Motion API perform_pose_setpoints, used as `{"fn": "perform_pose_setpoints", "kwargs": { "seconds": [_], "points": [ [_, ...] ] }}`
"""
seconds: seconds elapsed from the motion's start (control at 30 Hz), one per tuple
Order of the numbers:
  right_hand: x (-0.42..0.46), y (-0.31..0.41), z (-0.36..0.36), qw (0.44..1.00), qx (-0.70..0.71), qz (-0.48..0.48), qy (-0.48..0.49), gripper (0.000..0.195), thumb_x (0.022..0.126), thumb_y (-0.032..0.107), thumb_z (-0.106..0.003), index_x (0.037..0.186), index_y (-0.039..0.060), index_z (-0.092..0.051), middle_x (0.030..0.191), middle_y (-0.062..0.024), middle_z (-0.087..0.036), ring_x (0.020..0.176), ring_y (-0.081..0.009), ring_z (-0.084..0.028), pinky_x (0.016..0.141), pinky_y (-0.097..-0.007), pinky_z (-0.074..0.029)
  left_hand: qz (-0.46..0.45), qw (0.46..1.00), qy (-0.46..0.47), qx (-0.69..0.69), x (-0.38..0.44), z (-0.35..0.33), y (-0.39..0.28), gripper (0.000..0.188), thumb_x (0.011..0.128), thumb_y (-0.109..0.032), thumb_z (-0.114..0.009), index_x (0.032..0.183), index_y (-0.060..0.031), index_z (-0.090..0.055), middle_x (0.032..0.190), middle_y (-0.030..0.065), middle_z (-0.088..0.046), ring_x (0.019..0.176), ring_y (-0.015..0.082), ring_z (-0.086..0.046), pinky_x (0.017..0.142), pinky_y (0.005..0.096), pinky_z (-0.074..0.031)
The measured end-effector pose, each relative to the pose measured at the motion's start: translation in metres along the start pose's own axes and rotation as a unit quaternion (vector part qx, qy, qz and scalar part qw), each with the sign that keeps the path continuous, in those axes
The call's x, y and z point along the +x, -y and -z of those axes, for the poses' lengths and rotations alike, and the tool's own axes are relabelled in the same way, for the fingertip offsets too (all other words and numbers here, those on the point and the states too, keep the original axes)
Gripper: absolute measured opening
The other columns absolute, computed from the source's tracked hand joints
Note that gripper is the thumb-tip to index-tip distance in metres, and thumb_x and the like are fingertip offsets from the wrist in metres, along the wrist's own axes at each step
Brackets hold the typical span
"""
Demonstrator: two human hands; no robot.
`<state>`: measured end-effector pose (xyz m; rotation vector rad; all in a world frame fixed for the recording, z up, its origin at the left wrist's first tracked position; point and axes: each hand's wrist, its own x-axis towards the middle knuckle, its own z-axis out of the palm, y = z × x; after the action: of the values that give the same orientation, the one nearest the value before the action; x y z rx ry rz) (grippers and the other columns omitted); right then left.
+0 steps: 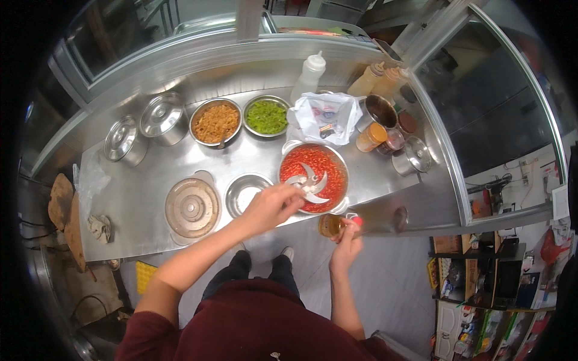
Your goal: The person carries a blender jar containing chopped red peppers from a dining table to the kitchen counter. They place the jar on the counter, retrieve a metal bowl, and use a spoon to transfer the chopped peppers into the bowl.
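Observation:
A pot of chopped red chili (pixel 332 164) stands at the counter's front edge, with a curved multi-blade chopper cutter (pixel 321 184) at its middle. Small white pieces, perhaps garlic, lie around the blades. My left hand (pixel 275 203) is over the pot's left rim, fingertips bent close by the blades; whether they pinch anything is hidden. Just in front of the counter, my right hand (pixel 347 243) grips a clear bottle of golden oil (pixel 329 224) near its red cap. A steel bowl (pixel 235 198) sits left of the pot, partly behind my left hand.
A translucent round lid (pixel 192 207) lies at left. Behind are bowls of brown chopped food (pixel 216 121) and green chopped vegetable (pixel 267 117), lidded steel pots (pixel 162 115), a white plastic bag (pixel 300 117), a white squeeze bottle (pixel 309 76) and an orange-lidded jar (pixel 371 137).

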<state>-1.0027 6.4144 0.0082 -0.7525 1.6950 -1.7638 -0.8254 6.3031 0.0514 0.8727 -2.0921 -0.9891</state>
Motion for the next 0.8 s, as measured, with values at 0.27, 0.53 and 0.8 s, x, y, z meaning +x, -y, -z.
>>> {"fn": "perform_pose_setpoints", "kwargs": {
  "seconds": [0.27,0.53,0.8],
  "points": [
    [0.051,-0.024,0.052,0.998,0.011,-0.065,-0.009,0.032,0.094,0.026,-0.047,0.073,0.0041,-0.056,0.058,0.0044,-0.042,0.048,-0.0036,-0.035,0.043,-0.0204,-0.029,0.058,0.962,0.072,0.256,0.079,-0.057,0.034,0.022,0.077,-0.020,-0.062,0.085,0.0002,-0.058,0.078,0.0178,-0.063,0.075,0.0341,-0.062,0.067,0.0437,-0.049],
    [0.068,-0.036,0.068,0.994,0.007,-0.084,0.068,0.032,0.094,0.024,-0.047,0.071,0.0025,-0.055,0.053,0.0046,-0.037,0.045,-0.0034,-0.033,0.041,-0.0210,-0.028,0.077,0.970,0.032,0.228,0.079,-0.036,0.009,0.017,0.080,-0.015,-0.057,0.086,0.0002,-0.059,0.080,0.0188,-0.062,0.076,0.0365,-0.060,0.069,0.0427,-0.048],
    [0.076,-0.044,0.068,0.990,-0.043,-0.045,0.127,0.030,0.093,0.022,-0.048,0.072,0.0013,-0.052,0.060,0.0040,-0.041,0.056,-0.0036,-0.034,0.050,-0.0209,-0.030,0.157,0.986,-0.026,0.045,0.055,-0.012,0.011,0.018,0.084,-0.016,-0.060,0.094,-0.0012,-0.062,0.067,0.0104,-0.062,0.058,0.0152,-0.056,0.056,0.0291,-0.045]
  ]
}}
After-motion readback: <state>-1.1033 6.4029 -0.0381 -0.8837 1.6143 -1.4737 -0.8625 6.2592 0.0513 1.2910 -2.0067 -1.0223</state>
